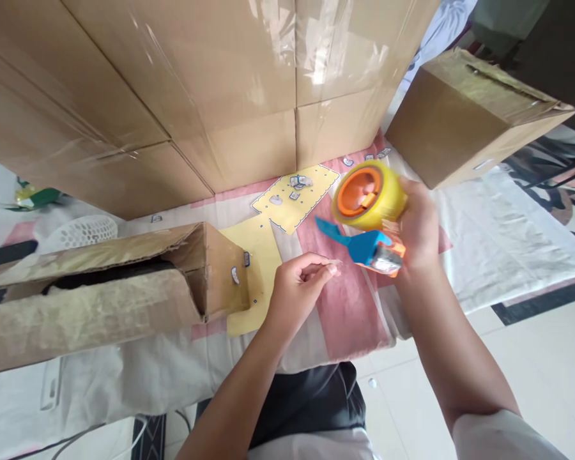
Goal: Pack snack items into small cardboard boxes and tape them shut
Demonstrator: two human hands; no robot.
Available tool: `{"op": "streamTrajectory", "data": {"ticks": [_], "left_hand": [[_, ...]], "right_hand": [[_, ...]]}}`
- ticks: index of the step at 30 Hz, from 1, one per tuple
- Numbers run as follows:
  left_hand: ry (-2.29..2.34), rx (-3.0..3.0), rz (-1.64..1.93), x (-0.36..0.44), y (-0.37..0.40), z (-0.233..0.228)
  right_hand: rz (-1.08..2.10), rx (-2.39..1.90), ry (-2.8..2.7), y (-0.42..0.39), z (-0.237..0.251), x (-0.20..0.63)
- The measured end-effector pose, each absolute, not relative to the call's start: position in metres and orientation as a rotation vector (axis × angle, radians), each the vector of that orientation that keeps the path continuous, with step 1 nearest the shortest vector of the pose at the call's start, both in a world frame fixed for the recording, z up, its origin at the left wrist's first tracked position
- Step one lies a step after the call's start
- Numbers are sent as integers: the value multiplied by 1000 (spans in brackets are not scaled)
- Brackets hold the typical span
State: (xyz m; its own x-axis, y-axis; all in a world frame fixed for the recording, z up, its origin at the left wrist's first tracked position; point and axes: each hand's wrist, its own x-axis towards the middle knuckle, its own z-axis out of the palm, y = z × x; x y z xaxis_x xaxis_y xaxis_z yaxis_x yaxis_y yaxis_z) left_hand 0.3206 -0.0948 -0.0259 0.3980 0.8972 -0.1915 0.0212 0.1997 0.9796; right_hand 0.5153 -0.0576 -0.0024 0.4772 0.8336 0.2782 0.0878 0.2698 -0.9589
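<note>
My right hand [419, 223] grips a tape dispenser [368, 217] with a yellowish tape roll on an orange hub and a blue blade guard, held above the pink-striped cloth [349, 306]. My left hand [299, 284] is just left of it, thumb and forefinger pinched on what looks like the thin free end of the tape. A long cardboard box [100, 287] with an open end flap lies to the left, close to my left hand.
Large taped cartons [211, 83] stand stacked at the back. Another carton [469, 115] sits at the right. Yellow sticker backing sheets [294, 195] lie on the cloth between them. A white plastic basket [84, 231] is behind the long box.
</note>
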Motion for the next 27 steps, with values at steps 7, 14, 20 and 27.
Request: {"op": "streamTrajectory", "data": {"ticks": [7, 14, 20, 27], "left_hand": [[970, 1208, 867, 322, -95, -19], [975, 1284, 907, 309, -112, -6], [996, 1207, 1017, 263, -148, 10], [1019, 1283, 1076, 229, -171, 14]], "right_hand": [[588, -1168, -984, -55, -21, 527], [627, -1460, -932, -48, -28, 523], [24, -1761, -857, -65, -3, 540], [478, -1245, -1559, -139, 52, 457]]}}
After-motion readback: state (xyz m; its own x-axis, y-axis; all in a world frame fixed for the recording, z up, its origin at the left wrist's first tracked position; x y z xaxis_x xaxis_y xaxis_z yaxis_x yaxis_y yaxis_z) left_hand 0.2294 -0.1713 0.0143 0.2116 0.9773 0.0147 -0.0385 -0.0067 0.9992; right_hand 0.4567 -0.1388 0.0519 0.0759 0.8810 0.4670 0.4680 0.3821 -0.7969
